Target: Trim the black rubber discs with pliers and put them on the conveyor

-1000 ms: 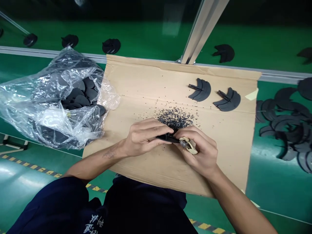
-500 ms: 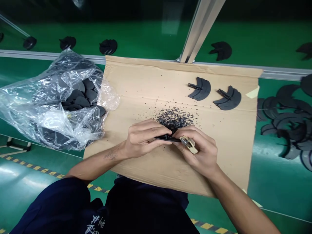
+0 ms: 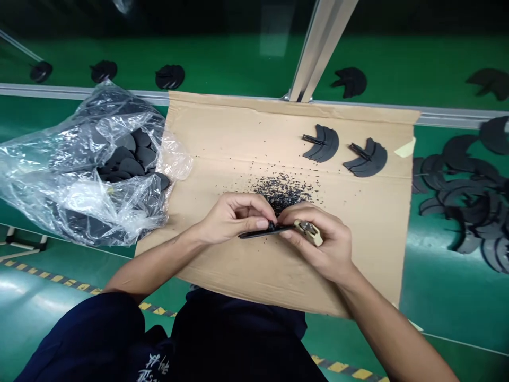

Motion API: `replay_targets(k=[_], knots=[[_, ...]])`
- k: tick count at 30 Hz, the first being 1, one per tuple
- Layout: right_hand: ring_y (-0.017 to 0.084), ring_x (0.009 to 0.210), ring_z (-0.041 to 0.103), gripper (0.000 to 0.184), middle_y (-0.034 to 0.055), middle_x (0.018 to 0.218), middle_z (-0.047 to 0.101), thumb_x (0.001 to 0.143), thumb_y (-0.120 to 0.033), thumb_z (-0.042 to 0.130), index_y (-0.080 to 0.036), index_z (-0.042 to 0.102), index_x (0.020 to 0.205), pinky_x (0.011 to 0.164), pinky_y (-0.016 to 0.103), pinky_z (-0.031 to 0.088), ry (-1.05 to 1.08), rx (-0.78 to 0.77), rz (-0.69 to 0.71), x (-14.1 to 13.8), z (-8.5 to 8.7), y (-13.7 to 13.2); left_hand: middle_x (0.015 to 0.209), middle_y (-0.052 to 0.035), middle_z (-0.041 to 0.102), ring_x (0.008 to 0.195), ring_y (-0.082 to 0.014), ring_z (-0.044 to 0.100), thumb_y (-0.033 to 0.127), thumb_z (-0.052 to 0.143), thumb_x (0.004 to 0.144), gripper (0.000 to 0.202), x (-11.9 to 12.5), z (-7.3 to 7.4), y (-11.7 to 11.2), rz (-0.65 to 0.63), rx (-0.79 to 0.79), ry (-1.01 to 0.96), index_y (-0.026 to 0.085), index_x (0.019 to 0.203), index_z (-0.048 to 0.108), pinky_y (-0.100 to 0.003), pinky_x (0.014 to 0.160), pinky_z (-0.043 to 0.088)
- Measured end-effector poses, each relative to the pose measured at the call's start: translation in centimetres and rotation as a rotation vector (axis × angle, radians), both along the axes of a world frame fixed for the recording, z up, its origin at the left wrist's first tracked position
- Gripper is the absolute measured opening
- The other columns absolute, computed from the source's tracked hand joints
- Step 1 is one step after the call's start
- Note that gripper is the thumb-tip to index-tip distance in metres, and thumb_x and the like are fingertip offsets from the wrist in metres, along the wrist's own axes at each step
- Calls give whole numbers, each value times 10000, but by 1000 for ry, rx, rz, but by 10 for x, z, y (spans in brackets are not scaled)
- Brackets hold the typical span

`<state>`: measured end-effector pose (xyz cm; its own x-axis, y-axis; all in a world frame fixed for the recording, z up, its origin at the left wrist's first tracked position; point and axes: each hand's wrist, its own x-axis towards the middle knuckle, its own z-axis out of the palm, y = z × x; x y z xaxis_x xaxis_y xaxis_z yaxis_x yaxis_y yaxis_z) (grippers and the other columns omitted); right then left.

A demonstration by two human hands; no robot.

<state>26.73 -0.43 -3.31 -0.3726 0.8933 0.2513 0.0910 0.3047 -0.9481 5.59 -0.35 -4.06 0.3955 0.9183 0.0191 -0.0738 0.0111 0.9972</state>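
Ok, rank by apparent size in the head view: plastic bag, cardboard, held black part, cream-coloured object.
1. Cardboard
2. Plastic bag
3. Held black part and cream-coloured object: both partly covered, so unsure between them.

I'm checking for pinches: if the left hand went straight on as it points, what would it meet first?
The left hand would likely meet the right hand first; whether they already touch is unclear.

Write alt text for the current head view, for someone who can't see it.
A person's left hand and right hand hold a black part over cardboard; the right also has a beige object. Black scraps lie beyond, then two curved parts; a plastic bag of dark discs sits at left.
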Motion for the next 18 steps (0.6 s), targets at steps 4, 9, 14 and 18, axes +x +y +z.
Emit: replay_targets(k=[4,9,14,18], knots=[[200,800,698,175,65,883,741,823,-360,787,-226,702,898,742,350,585,4,31,-16,0,-2,0,876,-64,698,795,-121,672,416,715,895,251,2,0,2,-48,58,-28,169,860,742,-216,700,554],[164,734,677,138,46,835,720,828,-307,786,-214,686,852,674,300,564,19,58,22,1,-4,0,883,-74,696,835,-139,669,401,657,938,248,2,5,1,-129,120,19,178,873,746,-250,763,563],[167,721,667,149,43,824,711,836,-314,776,-217,664,848,660,306,553,-7,39,18,-1,-3,-2,901,-76,712,829,-153,673,487,639,930,323,2,3,1,-140,107,19,186,882,748,-275,760,559],[164,757,649,116,32,830,685,868,-273,735,-228,629,863,711,316,547,-75,45,-137,-2,-5,-1,1037,-106,715,921,-180,675,673,577,881,552,6,-4,-2,-54,120,13,184,1090,724,-297,806,561]])
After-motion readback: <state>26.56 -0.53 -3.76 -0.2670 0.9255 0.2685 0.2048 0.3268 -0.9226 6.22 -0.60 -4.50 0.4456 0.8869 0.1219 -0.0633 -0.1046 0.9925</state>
